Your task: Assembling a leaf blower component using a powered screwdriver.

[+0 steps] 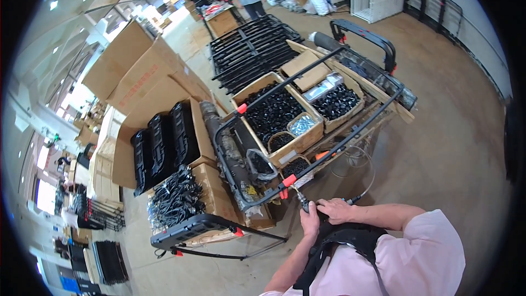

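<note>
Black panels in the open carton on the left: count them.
3. The black panels stand side by side in the open carton: one at the left end, one in the middle, one on the right. More may be hidden behind.

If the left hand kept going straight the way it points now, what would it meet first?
The left hand points up-left along the tool; most likely it meets the red clip on the black tube frame first, though depth is uncertain.

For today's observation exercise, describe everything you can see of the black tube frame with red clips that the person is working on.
The black tube frame is a large rectangle of thin, metal-looking tubing with rounded corners and red-orange clips at several joints. It lies tilted across open cardboard boxes of small black parts. Its near corner sits by the left hand and right hand, which hold a small tool with a thin hose against it.
</note>
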A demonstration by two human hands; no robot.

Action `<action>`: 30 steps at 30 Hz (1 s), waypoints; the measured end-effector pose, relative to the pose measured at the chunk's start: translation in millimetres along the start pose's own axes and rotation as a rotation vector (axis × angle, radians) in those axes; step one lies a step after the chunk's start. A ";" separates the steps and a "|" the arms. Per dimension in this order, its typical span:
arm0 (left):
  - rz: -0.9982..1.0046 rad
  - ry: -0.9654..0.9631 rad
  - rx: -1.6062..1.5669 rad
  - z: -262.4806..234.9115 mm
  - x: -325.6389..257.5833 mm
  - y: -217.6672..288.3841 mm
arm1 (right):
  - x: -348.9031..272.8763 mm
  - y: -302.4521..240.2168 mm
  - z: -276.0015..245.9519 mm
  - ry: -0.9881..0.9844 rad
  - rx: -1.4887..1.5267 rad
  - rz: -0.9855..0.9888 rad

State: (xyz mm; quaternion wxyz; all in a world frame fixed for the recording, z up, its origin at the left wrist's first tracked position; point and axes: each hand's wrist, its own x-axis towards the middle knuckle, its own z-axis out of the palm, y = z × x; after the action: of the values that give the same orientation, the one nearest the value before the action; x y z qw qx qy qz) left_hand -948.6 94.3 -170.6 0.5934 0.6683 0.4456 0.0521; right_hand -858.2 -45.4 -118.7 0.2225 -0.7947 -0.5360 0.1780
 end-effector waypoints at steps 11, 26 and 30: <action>0.040 -0.437 0.358 32.7 27.7 16.5 | -59.8 45.0 -22.8 0.038 0.079 0.240; 0.941 -0.378 0.841 272.8 249.0 277.3 | -52.6 410.2 -157.1 0.309 0.142 1.079; 0.854 -0.501 1.175 334.1 304.4 272.7 | -35.5 486.5 -151.8 0.300 0.104 1.117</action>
State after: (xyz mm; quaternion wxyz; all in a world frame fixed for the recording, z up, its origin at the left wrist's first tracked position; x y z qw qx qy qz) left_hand -421.2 72.6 -178.5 0.1526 0.9798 -0.0445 -0.1216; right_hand -416.0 -261.8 -254.8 0.2072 -0.9615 0.0113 0.1799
